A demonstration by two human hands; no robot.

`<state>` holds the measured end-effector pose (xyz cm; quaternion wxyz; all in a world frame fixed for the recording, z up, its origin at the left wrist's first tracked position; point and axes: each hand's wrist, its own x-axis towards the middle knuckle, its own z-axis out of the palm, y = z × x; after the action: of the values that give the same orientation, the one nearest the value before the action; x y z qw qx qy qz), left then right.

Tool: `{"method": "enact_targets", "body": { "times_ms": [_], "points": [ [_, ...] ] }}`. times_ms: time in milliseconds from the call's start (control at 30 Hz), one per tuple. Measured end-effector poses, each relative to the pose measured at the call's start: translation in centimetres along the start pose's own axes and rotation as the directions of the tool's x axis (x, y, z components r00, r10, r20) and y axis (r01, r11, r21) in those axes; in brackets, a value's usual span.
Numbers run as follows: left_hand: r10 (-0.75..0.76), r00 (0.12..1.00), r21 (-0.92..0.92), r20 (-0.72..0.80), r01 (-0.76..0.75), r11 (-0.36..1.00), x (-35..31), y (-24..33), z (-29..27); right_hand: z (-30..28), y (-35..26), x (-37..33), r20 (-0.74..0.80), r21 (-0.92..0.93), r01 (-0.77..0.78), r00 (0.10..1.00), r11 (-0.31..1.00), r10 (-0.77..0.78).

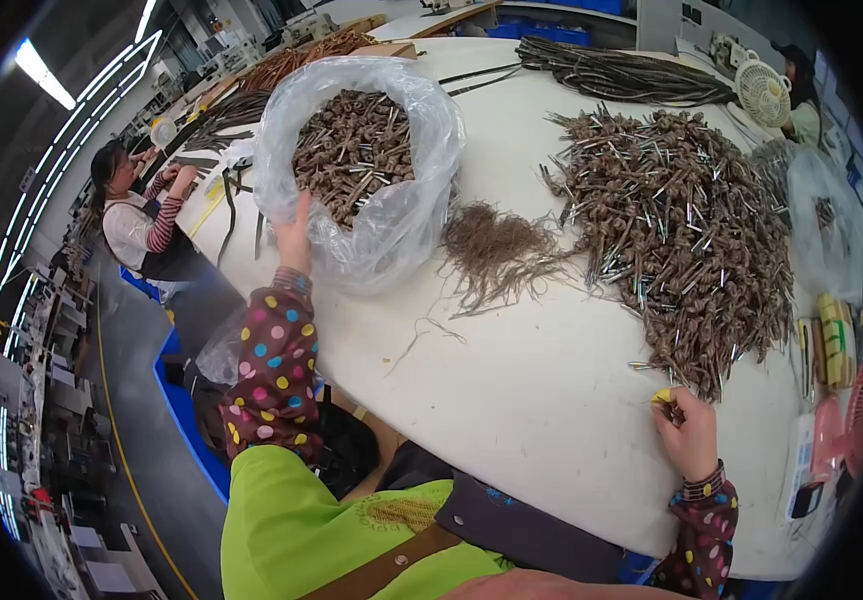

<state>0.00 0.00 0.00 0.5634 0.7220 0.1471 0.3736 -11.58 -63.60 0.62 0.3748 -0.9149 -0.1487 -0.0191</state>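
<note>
My left hand (294, 240) is at the near left rim of a clear plastic bag (431, 110), with its visible fingers stretched out against the plastic. Inside the bag lie many short brown knotted cords (356, 150) with silvery metal tips. A large heap of the same knotted cords (681, 230) covers the right side of the table. Just below the heap's near end is my right hand (689, 432), fingers pinched together. Something yellow shows at its fingertips; whether it is held or worn on a finger I cannot tell.
A tangle of brown thread scraps (499, 245) lies between bag and heap on the white table (471, 390). Dark cord bundles (621, 75) stretch along the back. A small fan (763, 90) and another plastic bag (826, 220) are at right. Another person (141, 205) works at left.
</note>
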Motion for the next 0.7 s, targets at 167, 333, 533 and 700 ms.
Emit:
{"method": "enact_targets", "body": {
  "times_ms": [167,333,533,700],
  "points": [
    [0.11,0.985,0.064,-0.135,-0.102,0.993,-1.1,2.0,6.8,-1.3,1.3,-0.3,-0.004,0.045,-0.15,0.989,0.988,0.15],
    [0.044,0.979,0.211,-0.198,-0.001,0.978,2.0,-0.6,9.4,-0.1,0.8,0.8,0.0,0.052,-0.128,0.992,0.99,0.128],
    [0.13,0.982,0.119,-0.133,-0.114,0.986,5.1,-2.0,10.7,0.1,1.1,0.9,-0.036,0.076,-0.15,0.988,0.986,0.153],
    [-0.047,0.994,-0.042,-0.102,0.043,0.998,2.6,2.5,6.9,0.0,1.0,1.0,-0.061,0.12,-0.165,0.983,0.979,0.173]
  ]
}}
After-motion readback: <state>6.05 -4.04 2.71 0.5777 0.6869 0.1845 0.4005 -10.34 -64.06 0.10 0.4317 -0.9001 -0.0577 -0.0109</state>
